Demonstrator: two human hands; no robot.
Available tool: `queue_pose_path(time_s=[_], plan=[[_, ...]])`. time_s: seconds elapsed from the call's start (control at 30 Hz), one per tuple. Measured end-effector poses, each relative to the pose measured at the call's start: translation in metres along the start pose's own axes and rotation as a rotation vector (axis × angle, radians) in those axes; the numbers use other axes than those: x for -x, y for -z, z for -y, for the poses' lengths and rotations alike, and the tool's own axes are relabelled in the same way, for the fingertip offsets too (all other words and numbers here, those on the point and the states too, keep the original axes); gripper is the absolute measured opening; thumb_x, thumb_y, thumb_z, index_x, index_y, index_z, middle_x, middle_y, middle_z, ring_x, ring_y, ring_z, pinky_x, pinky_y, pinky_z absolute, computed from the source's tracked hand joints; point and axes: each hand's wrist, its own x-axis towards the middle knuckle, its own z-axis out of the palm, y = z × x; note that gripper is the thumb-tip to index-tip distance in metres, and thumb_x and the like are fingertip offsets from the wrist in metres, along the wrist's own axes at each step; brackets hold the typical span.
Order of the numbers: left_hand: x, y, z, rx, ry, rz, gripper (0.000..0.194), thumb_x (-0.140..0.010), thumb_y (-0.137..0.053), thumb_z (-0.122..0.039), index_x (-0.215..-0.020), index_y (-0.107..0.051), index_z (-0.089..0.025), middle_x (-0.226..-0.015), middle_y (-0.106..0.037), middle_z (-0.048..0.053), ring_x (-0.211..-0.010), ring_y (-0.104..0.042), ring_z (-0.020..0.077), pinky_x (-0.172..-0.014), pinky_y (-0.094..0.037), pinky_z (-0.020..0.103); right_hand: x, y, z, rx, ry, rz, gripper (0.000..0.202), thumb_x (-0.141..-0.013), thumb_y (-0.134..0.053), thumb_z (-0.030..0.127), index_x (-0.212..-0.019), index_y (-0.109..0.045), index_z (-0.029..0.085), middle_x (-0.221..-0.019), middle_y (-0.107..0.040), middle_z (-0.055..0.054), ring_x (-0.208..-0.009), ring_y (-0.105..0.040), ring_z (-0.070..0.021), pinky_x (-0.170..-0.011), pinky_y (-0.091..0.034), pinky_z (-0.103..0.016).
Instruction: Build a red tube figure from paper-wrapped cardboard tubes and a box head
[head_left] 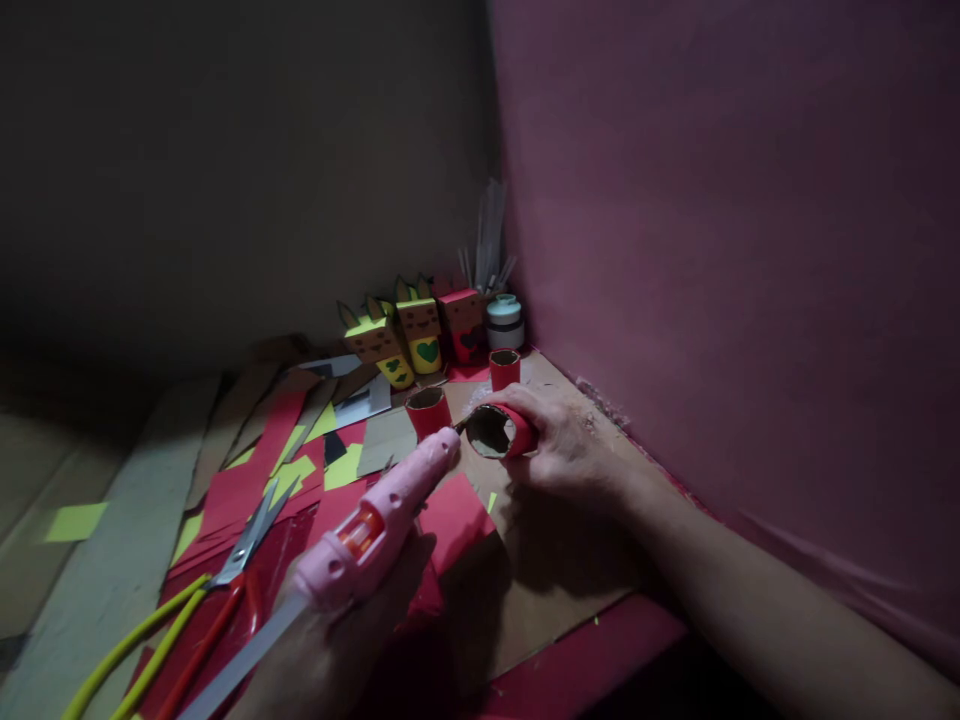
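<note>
My left hand (337, 630) is closed around a pink hot glue gun (379, 510), with a clear glue stick (247, 655) poking out of its back end. The gun's nozzle meets or nearly meets the rim of a red-covered cardboard tube (521, 432). That tube lies tilted in my right hand (566, 445), its open end turned toward me and its fingers wrapped round the side. Two more red tubes stand upright beyond: one red tube (429, 412) just behind the nozzle, another red tube (505, 372) farther back.
Scissors with yellow handles (161, 630) and a red-handled tool (217, 620) lie at left among red paper strips (255, 475) and yellow scraps. Several decorated paper figures (420, 330) stand at the back beside a pale blue-lidded jar (505, 322). A pink wall (720, 250) borders the right.
</note>
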Motion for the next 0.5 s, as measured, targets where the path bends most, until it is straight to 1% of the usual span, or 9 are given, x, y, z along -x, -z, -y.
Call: queue_pose_path(time_s=[0.07, 0.13, 0.2, 0.27, 0.37, 0.5], plan=[[0.0003, -0.0005, 0.0007, -0.008, 0.001, -0.004, 0.040, -0.095, -0.050, -0.030, -0.133, -0.060, -0.037, -0.139, -0.062, -0.003, -0.130, -0.055, 0.0267, -0.115, -0.039, 0.038, -0.0004, 0.0000, -0.0004, -0.001, 0.010, -0.001, 0.054, -0.058, -0.053, -0.004, -0.103, -0.064, 0.023, -0.107, -0.068, -0.002, -0.100, -0.063, -0.0202, -0.088, -0.050, -0.035], [0.0006, -0.0008, 0.0012, -0.023, -0.017, -0.005, 0.040, -0.094, -0.051, -0.029, -0.133, -0.061, -0.035, -0.142, -0.059, -0.003, -0.131, -0.055, 0.0283, -0.112, -0.043, 0.038, -0.0010, -0.0001, -0.0003, 0.005, 0.012, -0.002, 0.054, -0.058, -0.053, -0.003, -0.103, -0.064, 0.024, -0.106, -0.069, -0.001, -0.099, -0.063, -0.0203, -0.087, -0.051, -0.035], [0.0006, -0.0010, 0.0017, -0.038, -0.031, -0.007, 0.041, -0.093, -0.051, -0.029, -0.133, -0.061, -0.034, -0.140, -0.061, -0.001, -0.127, -0.058, 0.0287, -0.106, -0.050, 0.035, -0.0014, -0.0001, 0.0003, 0.018, 0.003, -0.003, 0.053, -0.058, -0.053, -0.003, -0.102, -0.064, 0.024, -0.104, -0.069, -0.001, -0.096, -0.064, -0.0202, -0.084, -0.051, -0.035], [0.0003, -0.0013, 0.0023, -0.038, -0.033, -0.016, 0.041, -0.092, -0.052, -0.028, -0.131, -0.062, -0.035, -0.133, -0.066, 0.000, -0.122, -0.062, 0.0281, -0.099, -0.055, 0.033, -0.0017, -0.0002, 0.0012, 0.039, -0.004, 0.005, 0.051, -0.058, -0.053, -0.003, -0.101, -0.064, 0.024, -0.102, -0.069, -0.001, -0.094, -0.064, -0.0202, -0.082, -0.051, -0.035], [-0.0001, -0.0022, 0.0023, -0.017, -0.031, -0.024, 0.041, -0.092, -0.052, -0.029, -0.131, -0.063, -0.035, -0.128, -0.069, 0.001, -0.117, -0.065, 0.0281, -0.096, -0.058, 0.033, -0.0017, -0.0006, 0.0018, 0.053, 0.012, 0.002, 0.049, -0.059, -0.055, -0.002, -0.099, -0.065, 0.023, -0.099, -0.069, -0.002, -0.091, -0.063, -0.0200, -0.081, -0.051, -0.035], [0.0005, -0.0026, 0.0012, -0.010, -0.009, -0.022, 0.040, -0.092, -0.053, -0.030, -0.131, -0.063, -0.031, -0.133, -0.066, 0.003, -0.117, -0.065, 0.0304, -0.094, -0.059, 0.035, -0.0012, -0.0007, 0.0012, 0.026, 0.023, -0.010, 0.050, -0.059, -0.054, -0.003, -0.100, -0.065, 0.023, -0.102, -0.069, -0.002, -0.094, -0.063, -0.0199, -0.083, -0.050, -0.034]])
